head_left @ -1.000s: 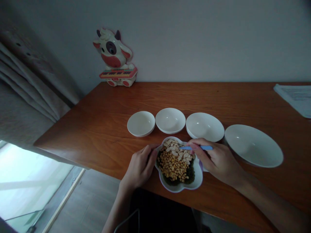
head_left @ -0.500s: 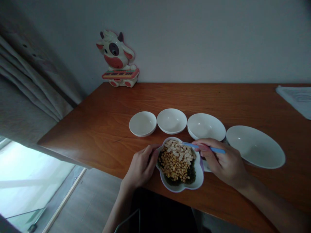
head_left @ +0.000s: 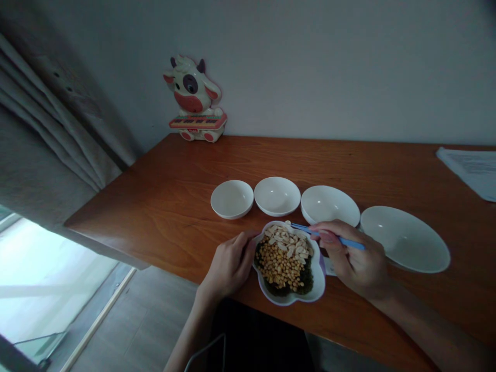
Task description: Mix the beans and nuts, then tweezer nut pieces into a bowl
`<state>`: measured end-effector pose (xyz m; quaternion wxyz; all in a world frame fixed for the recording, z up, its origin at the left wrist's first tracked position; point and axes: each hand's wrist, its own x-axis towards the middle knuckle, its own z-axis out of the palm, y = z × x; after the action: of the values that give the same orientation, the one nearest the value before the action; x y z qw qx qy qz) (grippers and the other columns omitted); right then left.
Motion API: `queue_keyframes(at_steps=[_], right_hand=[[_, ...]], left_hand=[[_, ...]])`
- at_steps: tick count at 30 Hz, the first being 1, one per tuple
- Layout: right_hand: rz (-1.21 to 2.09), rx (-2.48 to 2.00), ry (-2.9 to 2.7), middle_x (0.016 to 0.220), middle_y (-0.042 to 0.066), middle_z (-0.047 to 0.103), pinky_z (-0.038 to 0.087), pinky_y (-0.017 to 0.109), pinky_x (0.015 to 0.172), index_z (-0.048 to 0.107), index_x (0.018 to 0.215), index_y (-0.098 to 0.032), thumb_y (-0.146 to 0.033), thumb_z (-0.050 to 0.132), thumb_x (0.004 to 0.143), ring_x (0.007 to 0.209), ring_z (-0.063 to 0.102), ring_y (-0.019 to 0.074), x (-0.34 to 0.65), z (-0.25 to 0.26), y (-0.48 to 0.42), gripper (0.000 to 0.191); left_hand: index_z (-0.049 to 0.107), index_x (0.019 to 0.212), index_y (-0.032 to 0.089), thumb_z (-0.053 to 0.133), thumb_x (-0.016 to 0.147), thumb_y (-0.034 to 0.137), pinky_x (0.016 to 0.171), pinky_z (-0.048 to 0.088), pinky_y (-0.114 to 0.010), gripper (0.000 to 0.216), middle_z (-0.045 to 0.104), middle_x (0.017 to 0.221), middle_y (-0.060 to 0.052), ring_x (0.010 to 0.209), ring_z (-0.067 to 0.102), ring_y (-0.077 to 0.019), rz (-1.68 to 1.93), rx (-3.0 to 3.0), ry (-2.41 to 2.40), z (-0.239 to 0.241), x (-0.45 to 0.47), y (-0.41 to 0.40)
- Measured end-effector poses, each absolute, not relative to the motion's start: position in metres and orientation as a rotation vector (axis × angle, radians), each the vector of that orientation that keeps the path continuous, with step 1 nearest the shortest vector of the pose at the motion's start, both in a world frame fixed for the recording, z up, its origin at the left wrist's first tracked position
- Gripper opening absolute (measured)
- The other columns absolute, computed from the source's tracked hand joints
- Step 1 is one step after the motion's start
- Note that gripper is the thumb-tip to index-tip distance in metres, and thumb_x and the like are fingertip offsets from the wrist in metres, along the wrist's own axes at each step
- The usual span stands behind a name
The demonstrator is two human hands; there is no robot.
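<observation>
The white, purple-edged, flower-shaped bowl (head_left: 318,283) of yellow beans (head_left: 281,266) and flat pale seeds (head_left: 287,242) is at lower centre, the grip of the left hand (head_left: 231,262) closed on its left edge. The grip of the right hand (head_left: 351,256) pinches slim blue tweezers (head_left: 352,243), tips at one seed (head_left: 288,222) above the rim.

The table (head_left: 155,201) is brown wood, its grain showing, with a dull sheen towards the left; it fills the middle of the frame and runs off to the right. I can see a cow toy (head_left: 194,98) with a little keyboard sitting on the far corner, upper left. Papers (head_left: 473,173) lie at the right edge of the frame, cut off there. Four white bowls (head_left: 277,196) stand in a row from centre to right, and a lobed dish (head_left: 318,284) seems to rest by the near edge, lower centre.
</observation>
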<state>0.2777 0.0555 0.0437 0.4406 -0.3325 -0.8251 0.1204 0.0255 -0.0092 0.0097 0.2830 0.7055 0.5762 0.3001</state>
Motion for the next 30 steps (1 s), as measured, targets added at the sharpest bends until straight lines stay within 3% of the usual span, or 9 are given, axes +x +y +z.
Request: queue_keyframes(at_steps=[7, 19, 30], right_hand=[[0.211, -0.699, -2.098, 0.087, 0.002, 0.078, 0.06, 0.025, 0.071, 0.067, 0.102, -0.021, -0.018, 0.05, 0.1, 0.074, 0.074, 0.0142, 0.256, 0.045, 0.068, 0.017], [0.129, -0.658, -2.037, 0.081, 0.003, 0.074, 0.055, 0.025, 0.057, 0.067, 0.109, -0.023, -0.01, 0.055, 0.093, 0.067, 0.07, 0.0146, 0.284, 0.033, 0.066, 0.024], [0.097, -0.667, -2.126, 0.099, 0.005, 0.077, 0.061, 0.031, 0.079, 0.065, 0.116, -0.023, -0.011, 0.057, 0.097, 0.087, 0.073, 0.0158, 0.278, 0.031, 0.071, 0.023]], left_hand=[[0.062, 0.118, 0.019, 0.038, 0.109, 0.031, 0.081, 0.052, -0.032, 0.028, 0.074, 0.1, -0.009, 0.088, 0.071, -0.0217, 0.825, 1.914, 1.57, 0.006, 0.026, -0.011], [0.062, 0.118, 0.02, 0.039, 0.109, 0.032, 0.082, 0.053, -0.032, 0.027, 0.074, 0.101, -0.008, 0.09, 0.072, -0.0222, 0.831, 1.884, 1.571, 0.008, 0.027, -0.01], [0.059, 0.125, 0.021, 0.039, 0.11, 0.033, 0.08, 0.052, -0.03, 0.028, 0.074, 0.104, -0.006, 0.089, 0.071, -0.0194, 0.85, 1.859, 1.531, 0.008, 0.026, -0.01]])
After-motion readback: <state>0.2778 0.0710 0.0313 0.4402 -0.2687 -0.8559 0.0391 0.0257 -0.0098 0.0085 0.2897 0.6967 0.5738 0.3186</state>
